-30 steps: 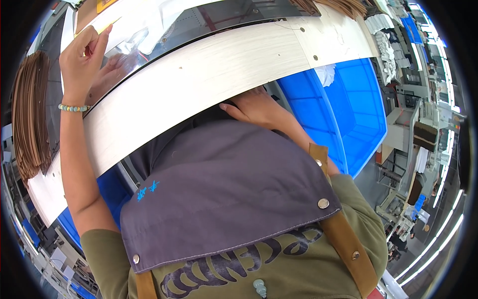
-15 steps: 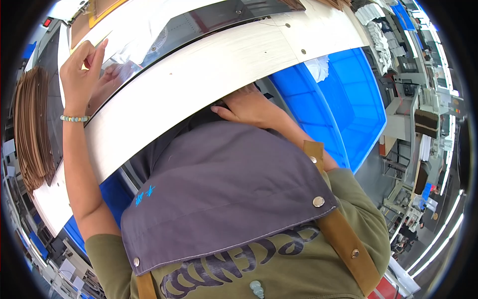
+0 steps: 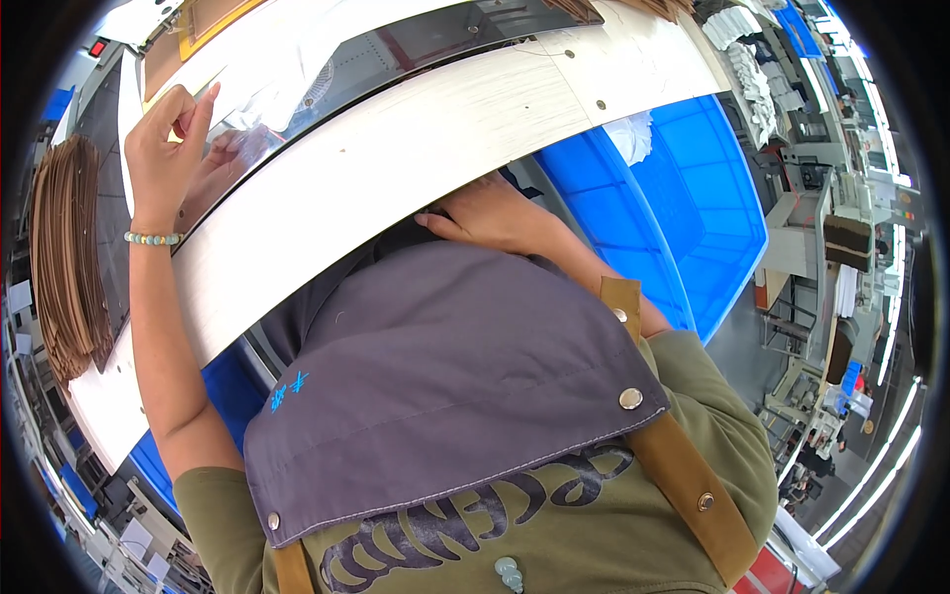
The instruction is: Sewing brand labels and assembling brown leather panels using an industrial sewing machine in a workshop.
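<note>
My left hand [image 3: 161, 148] is raised over the left part of the white table [image 3: 416, 129], a beaded bracelet [image 3: 151, 239] on its wrist. Its fingers are curled in and the thumb points up; whatever they may hold is hidden. Right beside it lies a shiny, reflective plate [image 3: 396, 61], which mirrors the hand. My right hand [image 3: 487, 213] rests at the table's near edge, above the grey apron [image 3: 445, 337] on my lap. Its fingertips go out of sight under the edge, next to dark cloth.
Blue plastic bins [image 3: 683, 198] stand right of the table, a white cloth [image 3: 630, 137] in one. A stack of brown sheets [image 3: 69, 257] is at the far left. Yellow-edged boards [image 3: 213, 22] lie at the back. White garments [image 3: 747, 74] are piled at the far right.
Both hands keep nearly the same pose and place. The view has shifted very slightly, and my left hand appears a touch further right.
</note>
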